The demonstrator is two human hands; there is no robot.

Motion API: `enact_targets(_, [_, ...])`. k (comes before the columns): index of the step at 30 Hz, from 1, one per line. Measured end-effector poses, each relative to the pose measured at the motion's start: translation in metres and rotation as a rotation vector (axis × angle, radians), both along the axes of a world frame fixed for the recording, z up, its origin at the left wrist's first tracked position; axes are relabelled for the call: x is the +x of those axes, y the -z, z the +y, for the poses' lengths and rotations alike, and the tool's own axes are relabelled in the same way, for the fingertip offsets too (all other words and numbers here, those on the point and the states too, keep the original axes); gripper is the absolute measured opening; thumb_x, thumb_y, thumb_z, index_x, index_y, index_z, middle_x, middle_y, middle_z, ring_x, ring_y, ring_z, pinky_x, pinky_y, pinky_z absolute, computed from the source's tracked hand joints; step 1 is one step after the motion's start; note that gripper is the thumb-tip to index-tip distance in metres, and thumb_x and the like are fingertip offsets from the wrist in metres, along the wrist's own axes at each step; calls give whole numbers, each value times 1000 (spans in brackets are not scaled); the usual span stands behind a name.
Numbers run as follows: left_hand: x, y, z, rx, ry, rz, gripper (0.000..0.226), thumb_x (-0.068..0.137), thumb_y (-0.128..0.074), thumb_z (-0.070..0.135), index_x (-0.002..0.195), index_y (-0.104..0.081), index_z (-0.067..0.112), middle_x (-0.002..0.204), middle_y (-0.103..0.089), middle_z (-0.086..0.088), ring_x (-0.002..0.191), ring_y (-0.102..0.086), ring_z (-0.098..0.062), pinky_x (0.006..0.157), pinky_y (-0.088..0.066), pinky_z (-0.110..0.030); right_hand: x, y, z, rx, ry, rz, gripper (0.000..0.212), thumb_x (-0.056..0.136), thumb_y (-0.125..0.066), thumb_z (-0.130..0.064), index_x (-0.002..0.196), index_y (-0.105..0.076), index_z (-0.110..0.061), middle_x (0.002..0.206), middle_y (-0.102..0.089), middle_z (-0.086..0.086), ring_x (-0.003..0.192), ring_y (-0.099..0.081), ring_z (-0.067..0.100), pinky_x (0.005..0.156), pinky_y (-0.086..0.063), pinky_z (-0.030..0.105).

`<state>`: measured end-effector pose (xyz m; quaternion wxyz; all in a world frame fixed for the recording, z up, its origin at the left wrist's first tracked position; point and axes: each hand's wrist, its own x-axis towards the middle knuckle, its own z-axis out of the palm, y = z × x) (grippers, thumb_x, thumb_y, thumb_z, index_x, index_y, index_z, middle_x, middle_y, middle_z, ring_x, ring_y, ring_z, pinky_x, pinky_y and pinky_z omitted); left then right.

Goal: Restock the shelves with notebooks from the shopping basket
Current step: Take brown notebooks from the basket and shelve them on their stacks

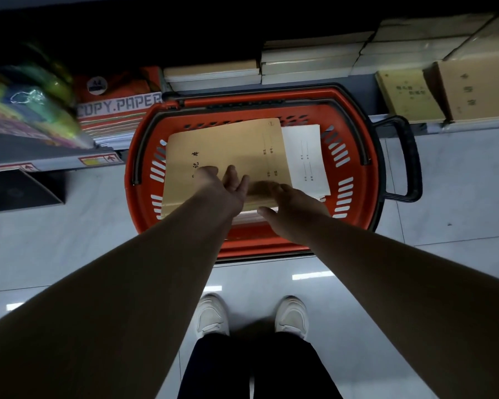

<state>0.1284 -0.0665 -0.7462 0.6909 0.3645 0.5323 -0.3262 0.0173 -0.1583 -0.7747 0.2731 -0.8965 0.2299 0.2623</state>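
A red shopping basket (355,214) with black handles stands on the floor in front of the bottom shelf. A stack of tan notebooks (222,148) lies inside it, with white notebooks (303,156) beside them on the right. My left hand (222,184) reaches over the top tan notebook, fingers relaxed and spread above its cover. My right hand (294,205) is at the near edge of the stack, thumb out over the page edges; its fingertips are blurred. Neither hand plainly holds a notebook.
The bottom shelf (415,122) behind the basket carries stacks of tan and white notebooks (308,59) and brown books (409,93). Copy paper reams (118,110) lie at the left, with colourful packs (26,105) on a nearer shelf. My shoes (213,315) stand on the glossy tiled floor.
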Motion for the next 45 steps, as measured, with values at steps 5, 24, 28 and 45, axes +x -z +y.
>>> enact_targets(5, [-6, 7, -4, -23, 213, -45, 18, 94, -53, 30, 93, -53, 12, 72, -59, 2, 60, -52, -6, 58, -49, -31, 9, 1, -7, 134, 125, -61, 43, 101, -32, -43, 144, -34, -37, 143, -49, -1, 125, -50, 25, 102, -44, 47])
enact_targets(24, [-40, -60, -37, 380, 494, -417, 30, 98, -41, 7, 124, -55, 13, 123, -62, -12, 108, -61, -37, 58, -57, -39, -50, -55, -29, 218, 823, -241, 49, 99, -38, -48, 132, -50, -13, 125, -60, 8, 112, -56, 26, 84, -41, 31])
enact_targets(28, [-37, -91, -30, 341, 444, -504, 24, 99, -39, 4, 89, -55, 19, 105, -61, -11, 98, -56, -26, 92, -48, -40, -62, -102, -58, 496, 1326, -291, 45, 98, -39, -54, 114, -58, -16, 104, -67, 8, 94, -64, 23, 79, -50, 36])
enact_targets(45, [-5, -282, 12, 381, 817, -935, 39, 98, -35, 5, 76, -56, 29, 74, -56, 18, 67, -49, 0, 58, -38, -7, -59, -324, -45, 966, 983, -448, 28, 97, -50, -9, 120, -64, -16, 109, -72, 9, 96, -69, 27, 59, -56, 30])
